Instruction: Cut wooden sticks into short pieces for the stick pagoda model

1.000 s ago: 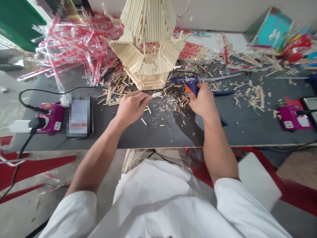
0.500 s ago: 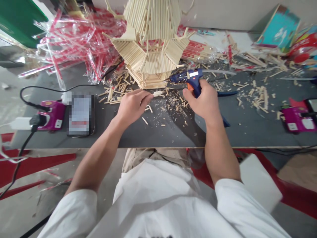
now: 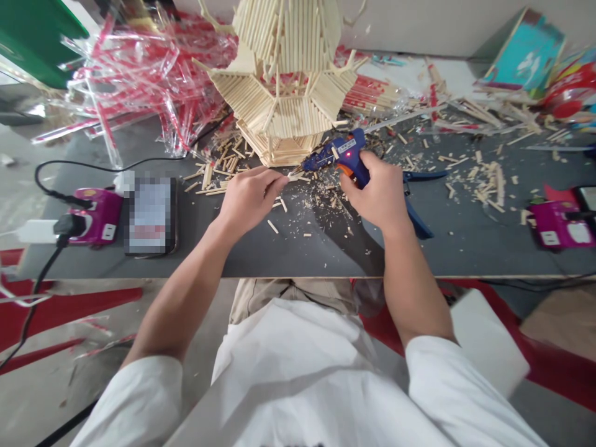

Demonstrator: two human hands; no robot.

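My right hand (image 3: 378, 189) is wrapped round the handle of a blue hot glue gun (image 3: 342, 152), whose red light is lit and whose back end has a clear glue stick in it. The nozzle points left and down, close to a small piece of pale wooden sticks (image 3: 296, 176). That piece is pinched between the thumb and fingers of my left hand (image 3: 254, 195). Just behind both hands stands a tiered model building (image 3: 291, 118) made of thin wooden sticks. Blue-handled pliers (image 3: 419, 218) lie partly under my right wrist.
Cut stick bits and crumbs lie over the dark tabletop (image 3: 298, 257). A phone (image 3: 151, 217) and a purple power strip (image 3: 99, 214) with cables are at left, another purple power strip (image 3: 562, 223) at right. Red and clear wrappers (image 3: 153, 87) are heaped behind, left.
My right hand has brought the glue gun left and down, so its nozzle is now close to the stick piece. My left hand has stayed put.
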